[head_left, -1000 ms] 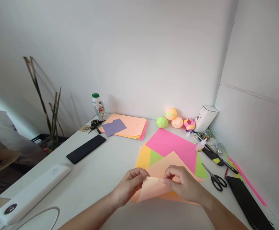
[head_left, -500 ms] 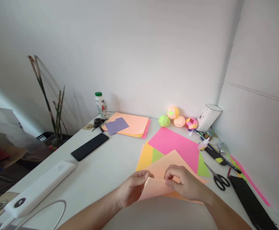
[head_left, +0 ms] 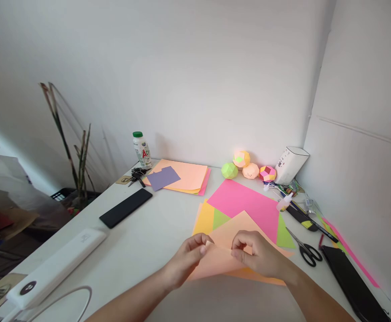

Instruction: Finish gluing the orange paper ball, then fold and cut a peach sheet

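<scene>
A peach sheet of paper (head_left: 215, 261) is bent upward at its near edge, with its far corner flat on other coloured sheets. My left hand (head_left: 187, 259) pinches the raised edge near its left corner, thumb towards me. A short way to the right, my right hand (head_left: 257, 255) has thumb and forefinger closed on the same edge. Beneath lie a pink sheet (head_left: 242, 197), a yellow sheet (head_left: 201, 221) and a green sheet (head_left: 285, 235). Black-handled scissors (head_left: 308, 250) rest just right of my right hand.
Several paper polyhedron balls (head_left: 229, 170) sit by the wall. A stack of coloured paper (head_left: 189, 172), a green-capped bottle (head_left: 142, 150), keys (head_left: 138, 174) and a black slab (head_left: 126, 208) stand leftward. A glue bottle (head_left: 284, 202), cutter (head_left: 301, 218) and black case (head_left: 353, 281) lie right.
My left hand has shifted its grip slightly up at the corner, and the raised paper edge between the hands looks lower and flatter. My right hand has barely moved.
</scene>
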Motion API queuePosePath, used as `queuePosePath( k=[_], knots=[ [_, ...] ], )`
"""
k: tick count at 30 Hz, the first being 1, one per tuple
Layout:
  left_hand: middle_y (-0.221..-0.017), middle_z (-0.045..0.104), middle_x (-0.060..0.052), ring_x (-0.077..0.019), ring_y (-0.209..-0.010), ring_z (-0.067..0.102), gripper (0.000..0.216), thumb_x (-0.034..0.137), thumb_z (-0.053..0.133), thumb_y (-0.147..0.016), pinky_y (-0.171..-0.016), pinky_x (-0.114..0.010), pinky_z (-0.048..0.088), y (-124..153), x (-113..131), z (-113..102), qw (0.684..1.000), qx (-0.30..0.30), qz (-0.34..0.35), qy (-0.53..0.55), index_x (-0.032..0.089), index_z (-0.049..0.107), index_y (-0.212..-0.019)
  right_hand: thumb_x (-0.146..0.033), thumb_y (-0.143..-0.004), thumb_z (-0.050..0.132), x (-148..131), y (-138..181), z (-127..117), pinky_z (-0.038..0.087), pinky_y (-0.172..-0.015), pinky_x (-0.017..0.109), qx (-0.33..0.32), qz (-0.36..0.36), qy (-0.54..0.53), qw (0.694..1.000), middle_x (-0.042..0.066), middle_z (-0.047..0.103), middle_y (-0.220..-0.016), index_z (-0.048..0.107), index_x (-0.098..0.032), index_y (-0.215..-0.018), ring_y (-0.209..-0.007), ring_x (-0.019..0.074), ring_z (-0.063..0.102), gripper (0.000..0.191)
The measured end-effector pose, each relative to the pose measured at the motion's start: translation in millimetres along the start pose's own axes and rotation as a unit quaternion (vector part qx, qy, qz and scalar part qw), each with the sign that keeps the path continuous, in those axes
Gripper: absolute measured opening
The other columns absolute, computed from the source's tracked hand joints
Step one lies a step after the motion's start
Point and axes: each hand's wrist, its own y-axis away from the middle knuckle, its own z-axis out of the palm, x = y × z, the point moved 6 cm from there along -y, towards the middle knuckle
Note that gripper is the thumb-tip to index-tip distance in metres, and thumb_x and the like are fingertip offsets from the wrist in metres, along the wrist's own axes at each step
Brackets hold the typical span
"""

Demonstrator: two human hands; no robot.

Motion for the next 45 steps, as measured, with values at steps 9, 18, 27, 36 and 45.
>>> queuePosePath(
  k=[9,18,27,36,45],
  knots=[
    [-0.063,0.046,0.003,-0.0093,-0.06,0.037,0.038,0.046,0.074,-0.071,-0.06,-0.023,0.031,4,1,3,0.994,0.004,0.002,-0.105,0.016,0.053,-0.06,-0.031,-0.087,0.055,-11,0,20,0.048,-0.071,0.027,0.01,-0.011,-0.068,0.998,0.001,0.064,-0.083,0.06,-0.019,-0.08,-0.08,0.0153,0.059,0.014],
    [-0.066,0.052,0.001,-0.0125,-0.064,0.045,0.038,0.05,0.067,-0.077,-0.065,-0.025,0.036,5,-4,2,0.989,-0.005,0.005,-0.147,0.015,0.06,-0.063,-0.031,-0.083,0.058,0,-9,41,0.047,-0.072,0.027,-0.005,-0.013,-0.118,0.993,0.001,0.063,-0.081,0.06,-0.018,-0.08,-0.08,0.0155,0.058,0.013],
    [-0.057,0.045,0.002,-0.0102,-0.056,0.041,0.04,0.048,0.077,-0.065,-0.057,-0.024,0.033,3,1,-9,0.998,0.043,-0.035,-0.025,0.014,0.059,-0.054,-0.026,-0.073,0.064,12,-10,19,0.047,-0.073,0.028,-0.127,-0.03,-0.143,0.981,0.0,0.063,-0.08,0.062,-0.017,-0.077,-0.077,0.0148,0.059,0.011],
    [-0.058,0.043,0.003,-0.0094,-0.056,0.039,0.043,0.049,0.071,-0.072,-0.055,-0.023,0.032,3,1,-6,0.997,0.039,-0.014,-0.06,0.014,0.056,-0.054,-0.03,-0.076,0.067,-1,-8,10,0.047,-0.085,0.032,-0.039,-0.058,-0.091,0.993,0.002,0.065,-0.094,0.062,-0.02,-0.09,-0.09,0.017,0.059,0.018],
    [-0.063,0.054,0.001,-0.011,-0.061,0.047,0.028,0.037,0.083,-0.063,-0.063,-0.025,0.036,4,-3,-6,0.995,0.051,0.028,-0.076,0.016,0.064,-0.056,-0.034,-0.079,0.065,-2,-9,26,0.048,-0.077,0.029,-0.044,-0.043,-0.074,0.995,0.002,0.065,-0.085,0.064,-0.019,-0.081,-0.083,0.0163,0.061,0.016]
  ],
)
